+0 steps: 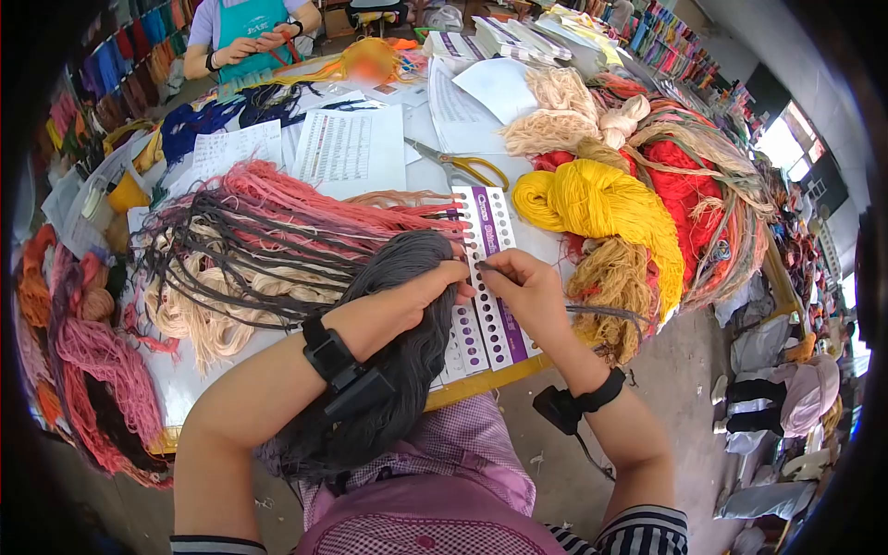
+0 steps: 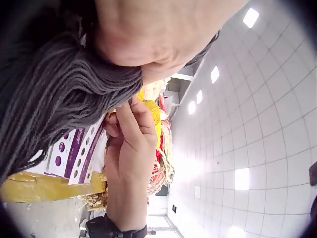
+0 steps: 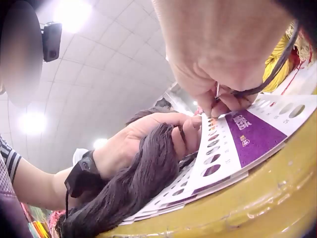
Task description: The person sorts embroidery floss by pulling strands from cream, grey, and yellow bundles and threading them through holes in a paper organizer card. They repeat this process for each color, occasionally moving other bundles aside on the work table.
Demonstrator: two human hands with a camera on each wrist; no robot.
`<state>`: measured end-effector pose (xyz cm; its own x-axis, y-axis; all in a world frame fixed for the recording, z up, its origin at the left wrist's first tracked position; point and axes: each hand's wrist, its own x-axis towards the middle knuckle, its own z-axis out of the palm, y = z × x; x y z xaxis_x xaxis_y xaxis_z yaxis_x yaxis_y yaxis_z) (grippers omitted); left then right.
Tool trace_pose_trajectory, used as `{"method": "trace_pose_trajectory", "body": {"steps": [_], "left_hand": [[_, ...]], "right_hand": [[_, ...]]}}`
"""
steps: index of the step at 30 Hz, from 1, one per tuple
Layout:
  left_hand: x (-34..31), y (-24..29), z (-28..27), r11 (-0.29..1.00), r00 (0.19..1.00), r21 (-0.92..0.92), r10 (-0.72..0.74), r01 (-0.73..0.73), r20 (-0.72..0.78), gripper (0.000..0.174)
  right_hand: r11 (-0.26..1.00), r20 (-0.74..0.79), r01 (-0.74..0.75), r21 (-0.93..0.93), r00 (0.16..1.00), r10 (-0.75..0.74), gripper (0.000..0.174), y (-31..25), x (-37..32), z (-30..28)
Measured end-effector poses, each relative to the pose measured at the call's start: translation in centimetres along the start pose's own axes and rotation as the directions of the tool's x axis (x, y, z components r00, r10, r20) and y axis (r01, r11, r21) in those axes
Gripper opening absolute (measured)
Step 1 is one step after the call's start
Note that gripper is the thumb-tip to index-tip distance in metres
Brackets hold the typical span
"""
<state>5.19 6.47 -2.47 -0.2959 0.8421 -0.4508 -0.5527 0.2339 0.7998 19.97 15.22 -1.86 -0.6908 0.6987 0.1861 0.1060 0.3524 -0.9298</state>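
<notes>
A thick hank of dark grey yarn (image 1: 398,370) drapes over your lap and up onto the tabletop (image 1: 427,174) edge. Your left hand (image 1: 433,285) has its fingers curled round the top of the hank. Just beside it, your right hand (image 1: 532,296) pinches a single grey strand (image 1: 606,312) between thumb and forefinger, fingertips on a white and purple card (image 1: 487,227) punched with rows of holes. Right of the card lies a bright yellow skein (image 1: 601,203); to its left, pink and dark strands (image 1: 268,231). Scissors (image 1: 460,166) and printed sheets (image 1: 351,148) lie beyond
</notes>
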Motion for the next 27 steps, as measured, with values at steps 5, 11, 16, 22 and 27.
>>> {"method": "trace_pose_trajectory", "body": {"steps": [5, 11, 16, 22, 27], "left_hand": [[-0.3, 0.1, -0.1, 1.000, 1.000, 0.025, 0.018, -0.018, 0.005, 0.034], [-0.7, -0.6, -0.2, 0.998, 0.998, 0.042, 0.049, -0.050, 0.028, 0.039], [-0.1, -1.2, -1.7, 0.983, 0.965, -0.076, 0.177, -0.165, 0.193, 0.041], [0.7, -1.9, -1.2, 0.986, 0.982, 0.073, 0.142, -0.151, 0.124, 0.022], [2.8, -3.3, -2.7, 0.968, 0.957, 0.098, 0.209, -0.232, 0.203, 0.018]], "right_hand": [[0.958, 0.051, -0.196, 0.211, 0.981, 0.189, 0.012, -0.5, 0.5, -0.8], [0.991, -0.049, -0.112, -0.067, 0.993, 0.109, 0.012, -0.4, 0.4, -0.1], [0.935, -0.034, 0.177, -0.307, 0.980, -0.197, 0.018, -1.5, -0.5, 0.6], [0.986, -0.032, -0.053, -0.159, 0.998, 0.049, 0.021, -1.7, -0.3, 0.6], [0.994, -0.021, -0.074, -0.077, 0.997, 0.073, 0.022, -0.9, -0.1, 1.1]]}}
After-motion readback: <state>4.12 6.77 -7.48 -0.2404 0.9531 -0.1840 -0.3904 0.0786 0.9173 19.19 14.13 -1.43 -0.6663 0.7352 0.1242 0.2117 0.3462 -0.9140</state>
